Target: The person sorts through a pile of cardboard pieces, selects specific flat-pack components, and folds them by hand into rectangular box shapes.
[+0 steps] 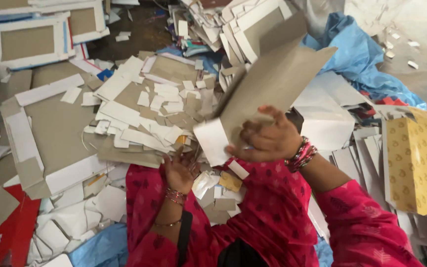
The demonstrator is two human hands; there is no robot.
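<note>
Right hand [268, 141] raised over the lap, fingers curled and pinched on the lower edge of one folded grey cardboard piece [268, 84], thumb side hidden behind it. Held tilted up and away, white flap [212, 142] hanging at the near corner, probably so the fold faces the eyes and the loose end stays reachable. Left hand [178, 170] low on the pink dress [268, 212], palm up among the scraps, fingers loosely bent toward the flap; holding anything or not, cannot tell (blur and clutter there). Bangles on both wrists, a thicker pink stack on the right. Ahead, one heap of small white and grey offcuts [159, 116], too many to count, lying on larger flat boards. One big board with white strips [50, 138] at left. One yellow patterned sheet [418, 158] at right, leaning. One crumpled blue plastic sheet [359, 52] beyond.
</note>
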